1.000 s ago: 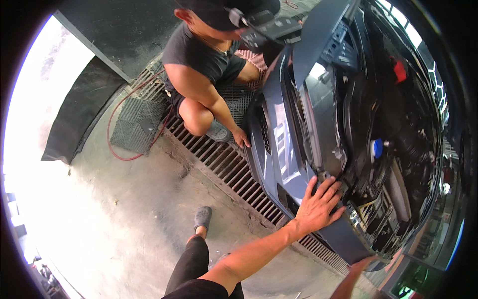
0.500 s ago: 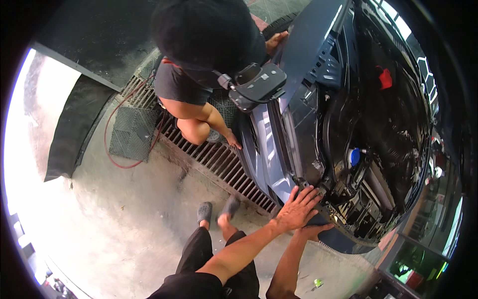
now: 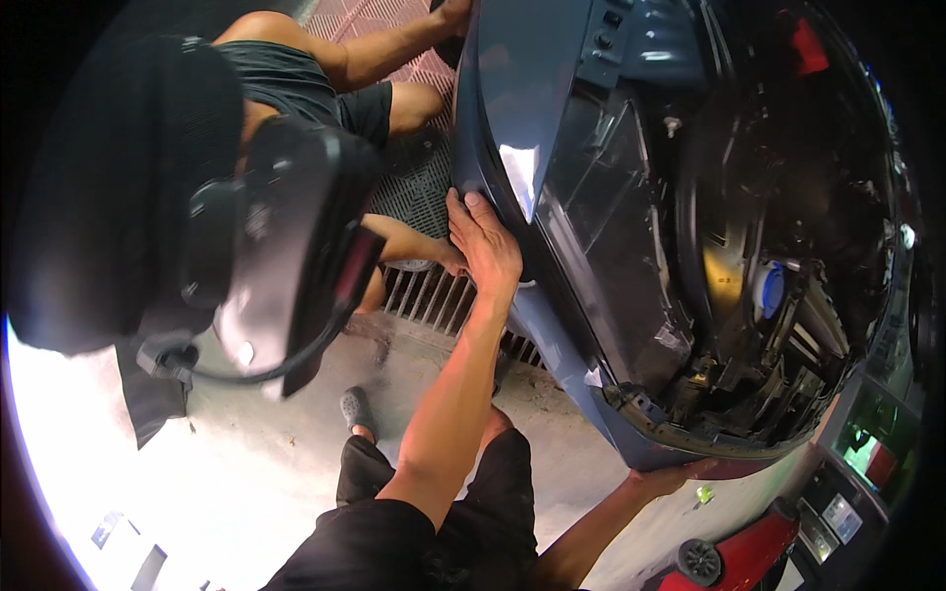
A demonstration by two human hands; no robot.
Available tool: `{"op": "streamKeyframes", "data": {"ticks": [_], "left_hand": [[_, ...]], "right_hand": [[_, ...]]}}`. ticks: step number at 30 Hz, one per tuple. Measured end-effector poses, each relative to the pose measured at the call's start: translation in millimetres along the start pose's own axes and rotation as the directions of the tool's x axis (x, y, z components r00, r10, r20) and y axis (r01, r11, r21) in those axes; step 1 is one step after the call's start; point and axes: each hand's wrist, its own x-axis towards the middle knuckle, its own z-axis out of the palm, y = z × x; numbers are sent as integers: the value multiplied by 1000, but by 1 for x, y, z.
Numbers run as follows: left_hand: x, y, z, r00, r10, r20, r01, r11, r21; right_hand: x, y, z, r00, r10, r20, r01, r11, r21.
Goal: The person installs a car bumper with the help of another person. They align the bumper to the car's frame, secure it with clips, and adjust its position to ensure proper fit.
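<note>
A dark blue car front with its hood up fills the right side, and its front bumper (image 3: 552,330) runs along the near edge. My left hand (image 3: 483,241) lies against the side of the bumper by the wheel arch, its fingers stretched out and holding nothing. Lower right, my right hand (image 3: 670,480) grips the bumper's lower front edge from below. Its fingertips are partly hidden by that edge. Beside my left hand is a co-worker's hand (image 3: 453,259), low near the bumper's corner. The co-worker's other hand (image 3: 453,15) touches the fender farther off.
A co-worker with a black cap (image 3: 128,197) and a head-worn device (image 3: 296,236) crouches close on the left. In the engine bay are a blue cap (image 3: 772,289) and a red object (image 3: 810,49). A floor grate (image 3: 429,298) runs under the bumper; a red machine (image 3: 739,552) stands lower right.
My left hand has moved from the bumper's front top edge to its side by the wheel arch. My right hand shifted right along the lower edge. The co-worker appears nearer, at the left.
</note>
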Motion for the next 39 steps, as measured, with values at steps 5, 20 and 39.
{"op": "streamKeyframes", "data": {"ticks": [5, 20, 39], "left_hand": [[-1, -14, -1, 1000, 16, -23, -17, 998, -55], [-8, 22, -5, 1000, -28, 8, 29, 995, -98], [8, 2, -25, 969, 29, 244, -19, 999, -41]], "right_hand": [[29, 19, -29, 987, 114, 116, -132, 979, 156], [13, 7, -11, 1000, 9, 26, -11, 997, 78], [3, 14, -13, 987, -111, 118, 93, 984, 151]]}}
